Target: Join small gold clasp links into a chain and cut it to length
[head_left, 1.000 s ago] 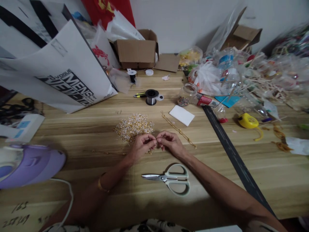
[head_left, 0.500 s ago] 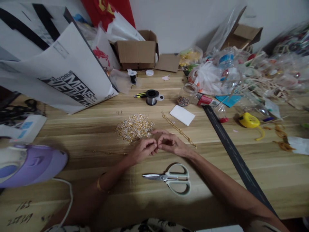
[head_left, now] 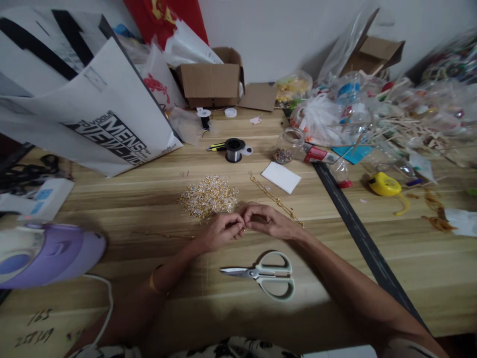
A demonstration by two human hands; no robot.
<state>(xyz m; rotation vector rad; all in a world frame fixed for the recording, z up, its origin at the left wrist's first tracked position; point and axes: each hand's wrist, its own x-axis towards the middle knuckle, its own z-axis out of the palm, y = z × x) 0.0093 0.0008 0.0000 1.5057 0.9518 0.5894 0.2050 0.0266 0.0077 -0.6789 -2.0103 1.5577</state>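
Note:
My left hand (head_left: 222,231) and my right hand (head_left: 269,222) meet fingertip to fingertip just in front of a pile of gold and clear beads (head_left: 209,196). Both are closed in a pinch, and whatever tiny thing lies between the fingertips is too small to make out. A thin gold beaded strand (head_left: 164,235) runs along the table up to my left wrist; its far end is hidden there. Beyond my right hand lies another gold beaded chain (head_left: 274,197). Scissors with pale handles (head_left: 261,273) rest near my forearms, blades pointing left.
Behind the beads stand a wire spool (head_left: 233,150), a jar of beads (head_left: 286,147) and a folded white paper (head_left: 281,177). A purple iron (head_left: 55,253) and a large paper bag (head_left: 108,109) occupy the left. Plastic bottles (head_left: 350,99) and a yellow tape measure (head_left: 383,185) are at right.
My right hand's outstretched finger has curled in toward the other fingertips. Both hands stay in nearly the same place, still meeting at the tips.

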